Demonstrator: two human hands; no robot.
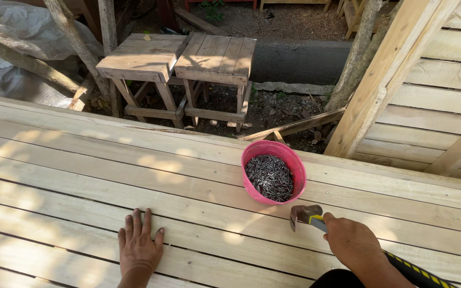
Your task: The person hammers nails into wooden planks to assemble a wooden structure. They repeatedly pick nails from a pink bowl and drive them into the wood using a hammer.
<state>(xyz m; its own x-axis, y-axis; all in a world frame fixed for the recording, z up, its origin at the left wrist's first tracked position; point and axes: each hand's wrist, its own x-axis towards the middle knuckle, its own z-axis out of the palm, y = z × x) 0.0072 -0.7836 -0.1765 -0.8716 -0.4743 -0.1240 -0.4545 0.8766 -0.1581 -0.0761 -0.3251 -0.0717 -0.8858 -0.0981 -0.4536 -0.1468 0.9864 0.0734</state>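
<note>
My left hand [137, 245] lies flat, palm down with fingers apart, on the pale wooden deck boards [81, 176]. My right hand [352, 242] grips the black and yellow handle of a claw hammer [305, 215], whose steel head rests on the boards just in front of it. A pink plastic bowl [300, 165] full of dark nails [269, 176] stands on the deck right behind the hammer head.
Two wooden stools [177, 64] stand on the dirt beyond the deck's far edge. A slanted timber post [380, 85] and a plank wall [444, 96] rise at the right. Tree trunks and a white tarp [12, 48] are at the back left.
</note>
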